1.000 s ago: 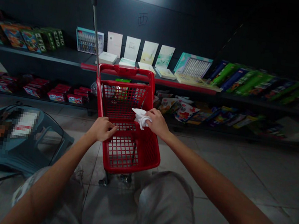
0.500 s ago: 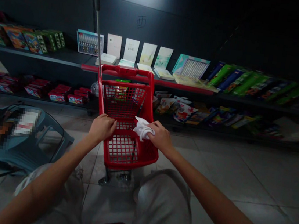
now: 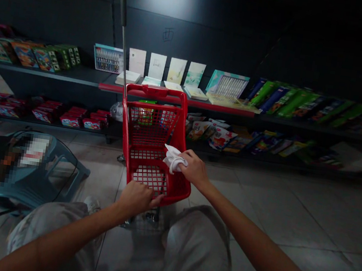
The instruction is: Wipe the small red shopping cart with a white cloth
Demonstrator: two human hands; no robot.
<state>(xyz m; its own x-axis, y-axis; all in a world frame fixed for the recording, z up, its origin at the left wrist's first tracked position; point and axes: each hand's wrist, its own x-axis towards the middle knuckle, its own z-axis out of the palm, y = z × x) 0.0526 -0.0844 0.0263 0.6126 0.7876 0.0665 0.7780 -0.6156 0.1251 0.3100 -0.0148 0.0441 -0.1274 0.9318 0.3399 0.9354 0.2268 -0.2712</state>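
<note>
A small red shopping cart [image 3: 185,143] with mesh panels stands in front of my knees. My left hand [image 3: 138,199] is closed over the near rim of its basket, fingers to the inside and thumb pointing right along the edge. A crumpled white cloth [image 3: 173,157] is pinched in my right hand [image 3: 195,169], by the basket's right side wall. Part of the cloth hangs over the basket's inside; whether it touches the wall I cannot tell.
Behind the cart runs a dark shelf [image 3: 85,75] with upright booklets [image 3: 157,67], pen sets [image 3: 230,86] and green packs [image 3: 290,101]. Snack bags [image 3: 221,136] and red packs [image 3: 48,111] lie on the lower level. A blue-grey plastic stool [image 3: 68,169] stands at left, bearing blurred items.
My left hand has moved from the cart's left side, nearer to me and right, onto the front rim. My right hand with the cloth has barely moved. The view has tilted slightly up.
</note>
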